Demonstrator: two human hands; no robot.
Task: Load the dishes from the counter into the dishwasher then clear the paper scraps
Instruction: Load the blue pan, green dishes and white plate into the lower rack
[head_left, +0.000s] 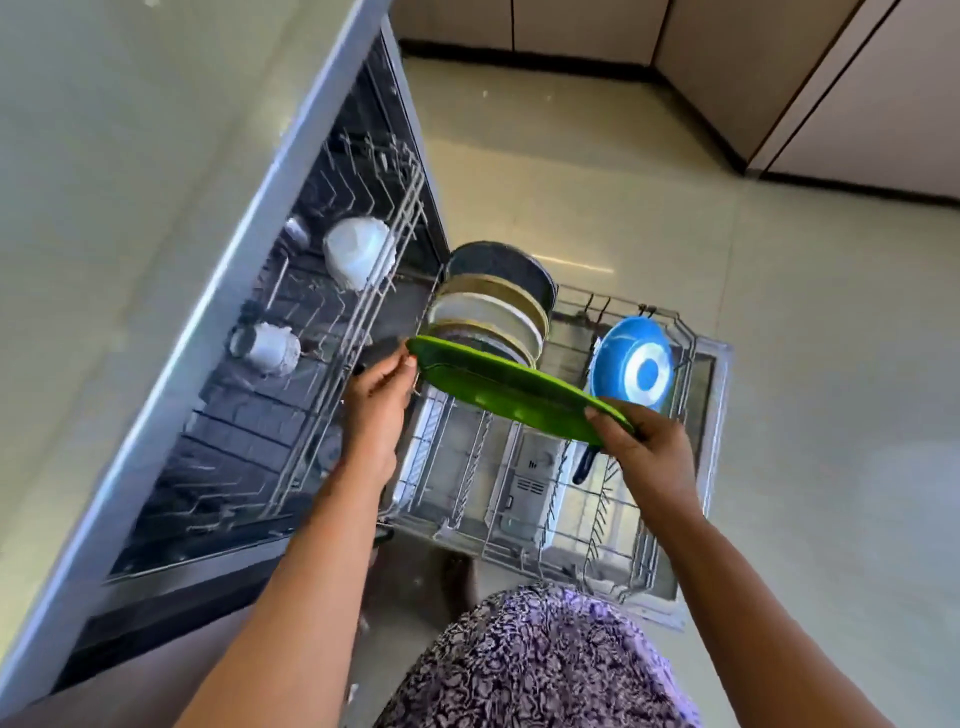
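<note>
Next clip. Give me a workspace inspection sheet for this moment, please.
Surface: counter, only partly in view.
Job's things: green plate held over lower rack; plates and blue bowl standing in it; white bowl and cup in upper rack. Paper scraps: nothing seen.
Clutter: nothing seen.
Grips: left hand and right hand each hold an edge of the green plate.
Cables: nothing seen.
Surroundings: floor, cabinets.

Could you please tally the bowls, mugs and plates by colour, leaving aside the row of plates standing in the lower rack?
Green: 1, the green plate.
Blue: 1, the blue bowl in the lower rack.
White: 2, the white bowl and white mug in the upper rack.
Total: 4.
</note>
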